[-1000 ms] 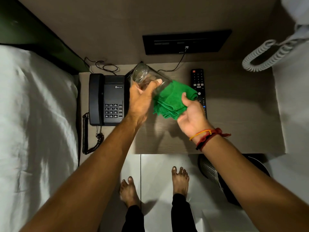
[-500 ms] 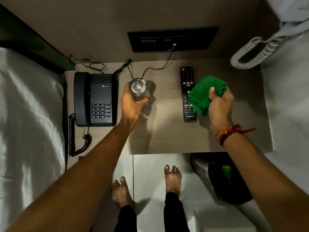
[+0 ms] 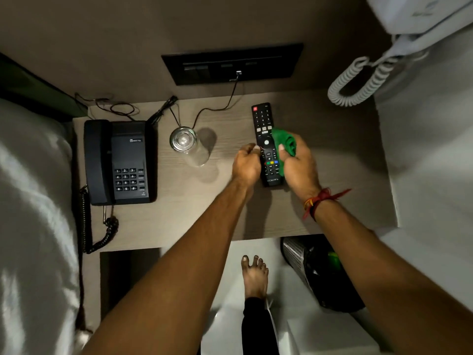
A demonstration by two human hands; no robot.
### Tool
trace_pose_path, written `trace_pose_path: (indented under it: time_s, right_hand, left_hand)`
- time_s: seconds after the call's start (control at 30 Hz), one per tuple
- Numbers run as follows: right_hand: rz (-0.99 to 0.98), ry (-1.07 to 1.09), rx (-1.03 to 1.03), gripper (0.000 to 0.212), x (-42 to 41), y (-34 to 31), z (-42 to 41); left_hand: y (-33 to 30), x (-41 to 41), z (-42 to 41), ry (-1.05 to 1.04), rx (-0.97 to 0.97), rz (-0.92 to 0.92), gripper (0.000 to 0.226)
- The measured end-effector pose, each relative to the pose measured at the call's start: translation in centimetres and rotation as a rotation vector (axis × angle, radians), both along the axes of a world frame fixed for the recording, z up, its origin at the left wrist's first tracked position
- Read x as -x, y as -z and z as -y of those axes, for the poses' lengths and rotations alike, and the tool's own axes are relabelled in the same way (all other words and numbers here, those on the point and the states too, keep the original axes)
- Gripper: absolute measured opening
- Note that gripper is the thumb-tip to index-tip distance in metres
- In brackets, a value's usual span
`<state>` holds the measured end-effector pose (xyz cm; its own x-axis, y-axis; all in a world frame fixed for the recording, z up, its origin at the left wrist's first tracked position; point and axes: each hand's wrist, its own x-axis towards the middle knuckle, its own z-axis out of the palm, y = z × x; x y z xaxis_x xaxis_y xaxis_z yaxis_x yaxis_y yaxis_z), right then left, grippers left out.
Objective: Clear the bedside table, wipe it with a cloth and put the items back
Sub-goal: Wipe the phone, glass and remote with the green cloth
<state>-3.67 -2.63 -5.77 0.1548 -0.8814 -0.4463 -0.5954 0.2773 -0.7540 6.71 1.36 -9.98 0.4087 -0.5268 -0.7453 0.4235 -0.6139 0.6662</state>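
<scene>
Black remote [image 3: 266, 139] flat on counter [image 3: 345, 162], long axis front-to-back, red power button at wall end. Left hand [image 3: 247, 165] grip pinches its left edge; right hand [image 3: 298, 163] grip bunched round green cloth [image 3: 285, 144], touching remote's right side. Empty glass [image 3: 186, 143] upright beside black phone [image 3: 119, 161]. Bin [image 3: 294, 252] below, something green inside.

green cloth [image 3: 284, 147] mostly hidden in right hand [image 3: 298, 165], bin [image 3: 320, 272] partly hidden

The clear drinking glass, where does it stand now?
In the head view the clear drinking glass stands free on the wooden bedside table, between the black telephone and the black remote control.
</scene>
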Motion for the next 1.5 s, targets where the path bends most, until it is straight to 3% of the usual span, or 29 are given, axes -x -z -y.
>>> trace_pose_path:
  time_s: [0.23,0.33,0.47,0.6,0.97,1.03,1.1,1.17,1.23,1.3,1.5]
  right_hand:
    - [0.162,0.063,-0.037,0.026,2.7,0.0,-0.1]
    - [0.094,-0.038,0.033,0.030,3.1,-1.0,-0.6]
    - [-0.043,-0.099,0.280,0.040,2.5,-2.3,1.4]
    - [-0.123,-0.384,0.420,0.063,0.0,-2.9,3.2]
    - [-0.106,-0.873,0.552,0.075,3.2,-4.6,-5.0]
    - [-0.011,-0.798,0.442,0.073,3.8,-4.8,-4.8]
    - [0.165,-0.490,0.246,0.050,3.5,-5.2,-3.4]
    - [0.302,-0.111,0.230,0.029,2.8,-5.4,-1.1]
    - [0.218,0.013,0.325,0.030,2.2,-5.6,1.1]
    - [0.077,-0.060,0.421,0.040,1.3,-5.6,2.2]
    - [-0.030,-0.491,0.461,0.071,1.2,-4.3,-1.2]
  left_hand:
    - [-1.5,0.5,-0.3,-0.085,0.080,-0.326,0.031]
    - [-1.7,0.9,-1.4,-0.086,0.161,-0.453,0.030]
    - [-1.7,1.0,-2.4,-0.091,0.256,-0.543,0.035]
    - [-2.3,1.0,-2.4,-0.083,0.280,-0.564,0.034]
    - [-3.3,-3.2,-2.8,-0.167,0.359,-0.608,0.041]
    - [-3.3,-3.2,-3.1,-0.160,0.346,-0.591,0.036]
    - [-3.5,-2.5,-3.3,-0.210,0.282,-0.608,0.041]
    - [-3.5,-1.8,-3.4,-0.267,0.250,-0.678,0.052]
    - [-3.6,-1.0,-3.4,-0.281,0.260,-0.777,0.053]
    - [-3.9,-0.2,-3.4,-0.243,0.290,-0.824,0.048]
    - [-4.2,1.2,-2.5,-0.253,0.229,-0.777,0.053]
